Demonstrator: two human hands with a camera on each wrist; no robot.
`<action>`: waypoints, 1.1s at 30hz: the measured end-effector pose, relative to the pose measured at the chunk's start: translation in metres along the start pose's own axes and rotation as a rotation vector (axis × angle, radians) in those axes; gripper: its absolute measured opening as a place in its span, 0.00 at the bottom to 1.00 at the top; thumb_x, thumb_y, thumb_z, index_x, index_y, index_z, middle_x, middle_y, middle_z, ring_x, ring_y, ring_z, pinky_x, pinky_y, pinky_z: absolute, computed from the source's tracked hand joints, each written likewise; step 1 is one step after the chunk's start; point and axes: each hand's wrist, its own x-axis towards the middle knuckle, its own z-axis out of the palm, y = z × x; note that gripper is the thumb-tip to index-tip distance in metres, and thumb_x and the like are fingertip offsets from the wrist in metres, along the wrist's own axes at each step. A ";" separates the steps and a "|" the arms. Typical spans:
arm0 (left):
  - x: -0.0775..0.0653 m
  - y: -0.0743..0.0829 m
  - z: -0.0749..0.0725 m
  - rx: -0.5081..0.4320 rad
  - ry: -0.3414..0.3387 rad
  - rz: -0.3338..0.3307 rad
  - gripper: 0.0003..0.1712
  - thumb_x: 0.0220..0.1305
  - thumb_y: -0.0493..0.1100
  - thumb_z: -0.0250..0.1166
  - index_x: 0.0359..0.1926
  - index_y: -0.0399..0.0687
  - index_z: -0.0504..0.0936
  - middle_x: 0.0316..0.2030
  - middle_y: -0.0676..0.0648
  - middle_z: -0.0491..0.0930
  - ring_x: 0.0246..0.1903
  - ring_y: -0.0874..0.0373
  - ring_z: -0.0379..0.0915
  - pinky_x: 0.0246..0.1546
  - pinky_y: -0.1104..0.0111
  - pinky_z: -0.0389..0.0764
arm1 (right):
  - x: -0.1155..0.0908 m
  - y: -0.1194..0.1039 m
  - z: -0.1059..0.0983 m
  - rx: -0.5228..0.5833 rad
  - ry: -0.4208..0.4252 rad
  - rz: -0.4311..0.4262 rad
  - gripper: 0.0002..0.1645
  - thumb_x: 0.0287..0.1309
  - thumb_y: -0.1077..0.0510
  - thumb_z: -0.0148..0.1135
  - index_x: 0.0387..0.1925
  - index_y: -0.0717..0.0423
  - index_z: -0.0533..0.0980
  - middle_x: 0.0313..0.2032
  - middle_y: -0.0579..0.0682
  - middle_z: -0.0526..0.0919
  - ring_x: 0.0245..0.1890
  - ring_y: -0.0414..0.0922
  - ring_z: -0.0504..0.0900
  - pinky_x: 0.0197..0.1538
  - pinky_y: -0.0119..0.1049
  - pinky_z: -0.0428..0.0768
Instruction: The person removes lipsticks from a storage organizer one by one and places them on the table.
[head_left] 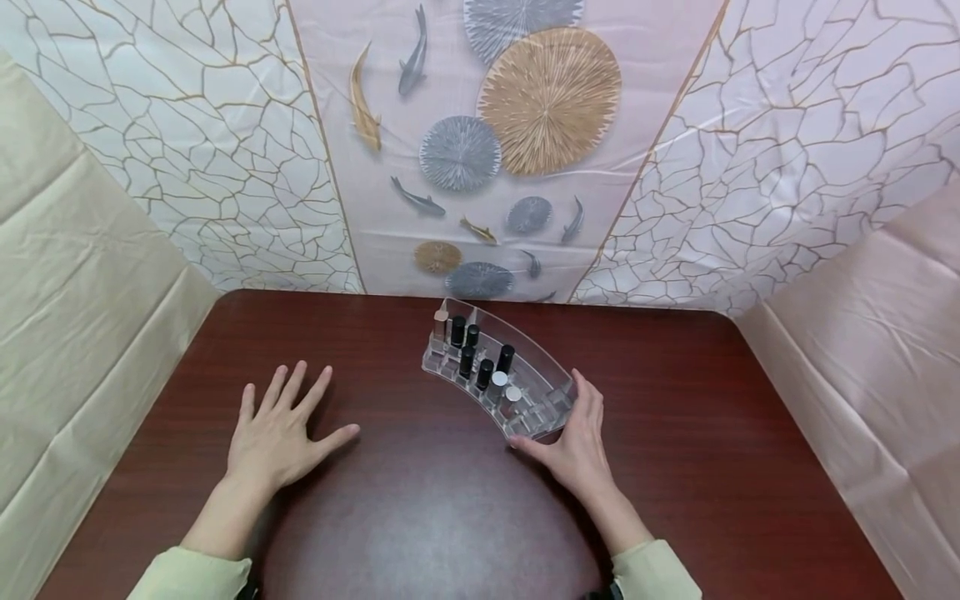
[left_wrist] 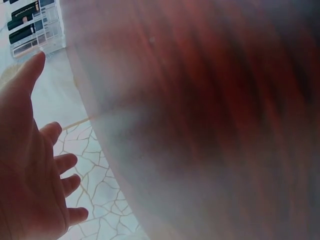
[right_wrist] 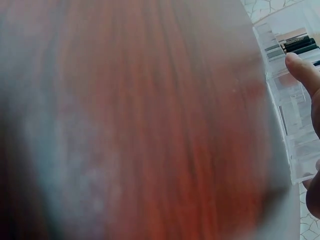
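Observation:
A clear, curved lipstick organizer (head_left: 528, 367) stands at an angle on the dark red-brown table. Its left and middle compartments hold several upright cosmetic tubes: black-capped lipsticks (head_left: 466, 362), silver-topped ones (head_left: 513, 395) and a pinkish-brown tube (head_left: 440, 325). My right hand (head_left: 581, 450) grips the organizer's right end, thumb at the near corner and fingers round the far side. To the left, my left hand (head_left: 273, 437) is spread palm down over the table, holding nothing, well apart from the organizer. In the left wrist view its thumb (left_wrist: 31, 72) overlaps the organizer's edge.
The glossy wooden table (head_left: 420, 517) ends at a patterned backdrop (head_left: 465, 225) with fish and round leaf shapes. Beige cloth panels (head_left: 82, 317) slope along the left and right sides.

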 end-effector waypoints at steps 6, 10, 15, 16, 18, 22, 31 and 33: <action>0.000 0.000 -0.002 0.006 0.007 -0.003 0.60 0.64 0.85 0.53 0.85 0.57 0.57 0.83 0.35 0.53 0.82 0.34 0.43 0.77 0.33 0.38 | 0.002 0.002 -0.002 -0.013 -0.012 0.006 0.86 0.31 0.42 0.94 0.83 0.59 0.48 0.73 0.68 0.61 0.72 0.62 0.62 0.75 0.58 0.64; -0.001 -0.001 -0.003 0.000 0.006 -0.003 0.60 0.64 0.85 0.54 0.85 0.57 0.57 0.83 0.35 0.53 0.82 0.34 0.43 0.77 0.33 0.39 | 0.006 0.004 -0.005 -0.029 -0.020 -0.012 0.84 0.31 0.41 0.94 0.81 0.63 0.51 0.70 0.68 0.63 0.70 0.63 0.65 0.73 0.59 0.67; -0.002 -0.001 -0.003 0.005 0.003 -0.007 0.60 0.64 0.86 0.53 0.85 0.57 0.57 0.83 0.35 0.52 0.82 0.34 0.43 0.77 0.33 0.39 | 0.011 0.009 -0.011 -0.048 -0.041 -0.045 0.80 0.32 0.42 0.93 0.78 0.65 0.54 0.66 0.66 0.66 0.66 0.62 0.68 0.70 0.58 0.69; -0.002 -0.001 -0.003 0.006 0.003 -0.007 0.61 0.64 0.86 0.53 0.85 0.57 0.57 0.83 0.35 0.52 0.82 0.34 0.43 0.77 0.33 0.39 | 0.012 0.010 -0.012 -0.050 -0.046 -0.052 0.79 0.32 0.42 0.93 0.78 0.65 0.55 0.65 0.65 0.66 0.65 0.62 0.68 0.69 0.58 0.70; -0.002 -0.001 -0.003 0.008 0.004 -0.006 0.61 0.64 0.86 0.53 0.85 0.57 0.57 0.83 0.35 0.52 0.82 0.34 0.43 0.77 0.32 0.39 | 0.015 0.012 -0.015 -0.049 -0.058 -0.068 0.78 0.32 0.42 0.93 0.77 0.65 0.56 0.65 0.65 0.66 0.64 0.62 0.69 0.69 0.58 0.70; -0.003 -0.001 -0.002 0.009 0.007 -0.005 0.60 0.64 0.85 0.54 0.85 0.57 0.57 0.83 0.35 0.53 0.82 0.33 0.43 0.77 0.32 0.39 | 0.019 0.016 -0.018 -0.051 -0.083 -0.098 0.76 0.33 0.42 0.92 0.76 0.65 0.56 0.65 0.65 0.66 0.64 0.63 0.69 0.68 0.59 0.71; -0.003 0.000 -0.002 0.007 0.013 -0.003 0.61 0.64 0.86 0.54 0.85 0.57 0.57 0.83 0.35 0.53 0.82 0.34 0.43 0.77 0.33 0.39 | 0.031 0.026 -0.027 -0.044 -0.156 -0.160 0.76 0.32 0.44 0.92 0.77 0.65 0.56 0.66 0.66 0.65 0.65 0.63 0.70 0.68 0.60 0.71; -0.003 0.001 -0.002 0.008 0.013 -0.005 0.61 0.64 0.86 0.54 0.85 0.57 0.57 0.83 0.35 0.53 0.82 0.34 0.43 0.78 0.33 0.39 | 0.034 0.028 -0.029 -0.038 -0.181 -0.169 0.76 0.32 0.44 0.92 0.77 0.64 0.56 0.66 0.65 0.65 0.65 0.62 0.69 0.68 0.60 0.72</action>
